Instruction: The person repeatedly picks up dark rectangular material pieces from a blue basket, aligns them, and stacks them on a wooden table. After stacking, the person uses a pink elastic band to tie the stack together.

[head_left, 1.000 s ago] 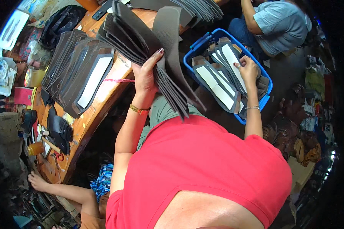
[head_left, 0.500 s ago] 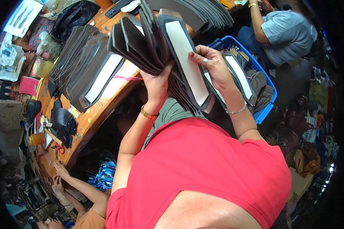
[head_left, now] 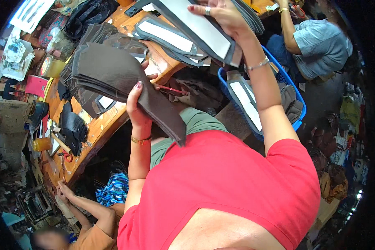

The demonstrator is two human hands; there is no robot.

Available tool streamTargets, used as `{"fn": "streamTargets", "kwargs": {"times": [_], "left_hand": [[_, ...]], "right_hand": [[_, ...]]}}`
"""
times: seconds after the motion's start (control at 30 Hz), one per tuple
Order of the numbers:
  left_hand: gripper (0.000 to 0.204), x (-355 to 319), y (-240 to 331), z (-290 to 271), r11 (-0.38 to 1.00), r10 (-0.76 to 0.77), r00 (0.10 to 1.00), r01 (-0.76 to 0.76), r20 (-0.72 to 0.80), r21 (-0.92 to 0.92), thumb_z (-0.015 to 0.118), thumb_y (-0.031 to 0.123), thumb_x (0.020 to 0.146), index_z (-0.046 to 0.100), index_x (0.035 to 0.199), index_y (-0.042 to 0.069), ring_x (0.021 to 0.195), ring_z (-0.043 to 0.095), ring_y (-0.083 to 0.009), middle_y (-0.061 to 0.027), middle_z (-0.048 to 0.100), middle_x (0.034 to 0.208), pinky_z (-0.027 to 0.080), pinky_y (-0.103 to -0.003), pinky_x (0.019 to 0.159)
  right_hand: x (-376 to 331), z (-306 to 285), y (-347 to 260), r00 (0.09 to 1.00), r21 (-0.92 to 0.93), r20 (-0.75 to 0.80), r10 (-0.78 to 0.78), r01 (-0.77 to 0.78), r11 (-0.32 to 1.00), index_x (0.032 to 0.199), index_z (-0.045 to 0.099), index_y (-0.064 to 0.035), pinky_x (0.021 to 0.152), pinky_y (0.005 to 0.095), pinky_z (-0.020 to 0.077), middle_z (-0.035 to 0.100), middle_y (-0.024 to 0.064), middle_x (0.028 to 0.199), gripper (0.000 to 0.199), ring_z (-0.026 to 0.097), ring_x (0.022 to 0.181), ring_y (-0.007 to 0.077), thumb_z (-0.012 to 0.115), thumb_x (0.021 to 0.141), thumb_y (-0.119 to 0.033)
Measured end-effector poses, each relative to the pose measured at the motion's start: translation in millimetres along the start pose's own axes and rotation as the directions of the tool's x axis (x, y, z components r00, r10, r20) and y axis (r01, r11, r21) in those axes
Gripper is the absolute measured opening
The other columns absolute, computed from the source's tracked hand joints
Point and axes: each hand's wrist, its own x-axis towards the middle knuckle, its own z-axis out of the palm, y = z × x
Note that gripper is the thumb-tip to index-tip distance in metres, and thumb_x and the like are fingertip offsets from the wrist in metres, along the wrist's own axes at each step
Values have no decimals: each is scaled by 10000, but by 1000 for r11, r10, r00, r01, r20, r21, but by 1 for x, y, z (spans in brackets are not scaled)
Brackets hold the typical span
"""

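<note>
The person's left hand [head_left: 139, 109] is closed round a stack [head_left: 112, 68] of dark brown pieces, its narrow end hanging over the green shorts [head_left: 204, 121]. Off to the other side, the right hand [head_left: 228, 18] grips a panel [head_left: 198, 31] with a white strip along its face, held up in front of the table [head_left: 160, 64]; the fingers underneath I can't see. I'd keep the stack squared and firmly pinched, since thin layers like these look apt to fan and slide if the thumb eases off. The panel I'd carry flat, with the grip near its middle, so its long body doesn't bend or drag on the pile [head_left: 166, 35] of similar ones lying just beside it on the table. The blue basket [head_left: 221, 76], on the person's right, has white-striped panels [head_left: 246, 104] lying along its left side and grey-brown pieces [head_left: 291, 102] heaped at its right. Over to the left stand a yellow tub [head_left: 52, 66] and an amber jar [head_left: 41, 144]; what either contains I can't make out.
</note>
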Motion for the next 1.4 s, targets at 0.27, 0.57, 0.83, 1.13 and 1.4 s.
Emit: {"fn": "streamTargets", "kwargs": {"times": [0.27, 0.57, 0.83, 1.13, 1.4], "left_hand": [[644, 2, 0, -9, 1000, -12, 999, 12, -52, -9, 462, 364, 871, 450, 1325, -92, 811, 616, -228, -228, 591, 1193, 497, -319, 763], [646, 4, -11, -3, 998, -64, 995, 64, -75, -7, 442, 481, 948, 451, 1328, -41, 799, 646, -238, -208, 595, 1215, 547, -349, 724], [859, 5, -22, -23, 998, -28, 998, 24, -65, -60, 470, 736, 854, 441, 1326, 18, 855, 615, -244, -177, 591, 1115, 525, -385, 690], [807, 21, -30, 7, 965, -180, 984, 176, -4, -194, 445, 735, 868, 507, 1241, 21, 794, 594, -194, -118, 602, 1009, 509, -324, 649], [687, 19, -36, 15, 933, -218, 974, 227, 63, -281, 468, 634, 922, 558, 1166, -2, 785, 612, -168, -113, 623, 1038, 549, -297, 665]], "right_hand": [[62, -20, 132, 978, -102, 139, 153, -139, 985, 1307, 570, -56, 867, 219, 494, 648, 78, 1183, 499, 600, 1024, 93, 733, 835, -68], [43, 1, 147, 948, -916, 77, -310, 190, 354, 1327, 538, -72, 824, 339, 546, 660, 161, 1149, 546, 664, 969, 241, 718, 812, -101], [-122, -46, 64, 906, -941, -189, -378, -58, 333, 1016, 706, -92, 733, 361, 523, 679, 95, 848, 270, 662, 792, 253, 729, 815, -271], [-300, -124, 60, 568, -574, -818, 84, -804, -156, 1135, 655, -43, 868, 459, 504, 662, 207, 1116, 660, 637, 1048, 349, 804, 672, -489], [-263, -116, 12, 637, -633, -771, 2, -765, -118, 823, 657, -9, 667, 430, 497, 679, 179, 791, 316, 673, 750, 331, 815, 688, -247]]}}
